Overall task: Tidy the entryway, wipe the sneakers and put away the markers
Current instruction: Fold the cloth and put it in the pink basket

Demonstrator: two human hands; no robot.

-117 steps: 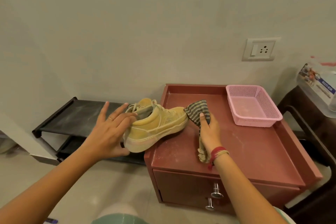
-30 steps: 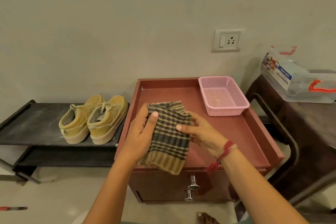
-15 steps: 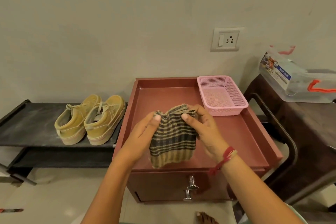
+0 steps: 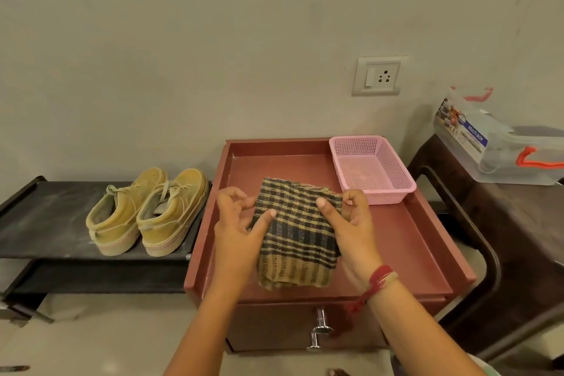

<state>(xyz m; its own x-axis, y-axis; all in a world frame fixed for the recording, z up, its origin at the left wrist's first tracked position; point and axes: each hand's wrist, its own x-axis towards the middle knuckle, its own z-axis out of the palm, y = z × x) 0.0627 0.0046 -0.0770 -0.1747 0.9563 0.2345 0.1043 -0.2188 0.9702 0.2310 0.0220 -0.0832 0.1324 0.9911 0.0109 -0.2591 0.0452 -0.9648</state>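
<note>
A dark and tan checked cloth (image 4: 297, 232) hangs folded over the red-brown cabinet top (image 4: 406, 241). My left hand (image 4: 238, 229) pinches its left edge and my right hand (image 4: 351, 229) pinches its upper right corner. Two yellow sneakers (image 4: 149, 210) stand side by side on the black shoe rack (image 4: 45, 223), left of the cabinet, heels toward me. A marker (image 4: 13, 368) lies on the floor at the bottom left edge, only partly in view.
An empty pink mesh basket (image 4: 374, 172) sits at the cabinet's back right corner. A clear plastic storage box (image 4: 494, 146) rests on a dark table (image 4: 518, 223) to the right. A drawer with metal knobs (image 4: 320, 330) faces me. A wall socket (image 4: 380, 75) is above.
The sneaker went from the cabinet to the rack beside its pair. Over the last second my hands have folded the cloth and shifted their grip to its upper edges.
</note>
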